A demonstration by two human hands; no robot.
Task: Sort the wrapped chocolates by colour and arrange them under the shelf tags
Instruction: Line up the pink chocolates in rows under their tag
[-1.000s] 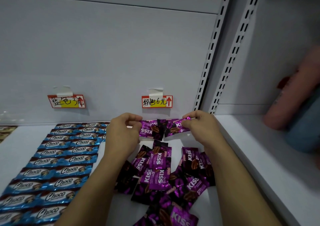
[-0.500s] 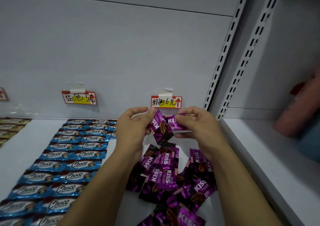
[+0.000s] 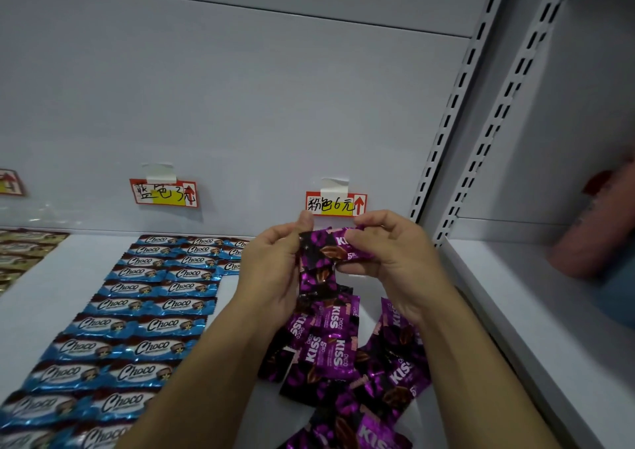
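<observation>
– whereas a second ago the hands held the purple strip (image 3: 326,251) stretched flat, low under the pink tag (image 3: 336,204), now the left hand (image 3: 275,270) and right hand (image 3: 395,259) are raised and close together, with the strip bunched between them. what does that mean?
– it isn't laid down yet. both hands pinch it, thumbs on top and fingers curled beneath, just in front of the pink tag. one piece dangles toward the pile (image 3: 343,356). probably the person is folding or parting pieces that seem joined before placing them.
– so purple lags behind?
– by the look of it, yes. the blue rows (image 3: 144,325) lie neat under the blue tag (image 3: 164,192), while the purple ones are a loose heap on the shelf (image 3: 51,311), none in line.
– what else is around?
– gold wrappers (image 3: 24,252) at far left under a third tag (image 3: 10,182), both partly cut off. slotted uprights (image 3: 446,115) stand at right, and beyond them is a blurred pink shape (image 3: 591,239), too unclear to name.
– and what's in the way?
– the pile itself. it covers the ground where purple rows should go, so it likely needs spreading out first.
</observation>
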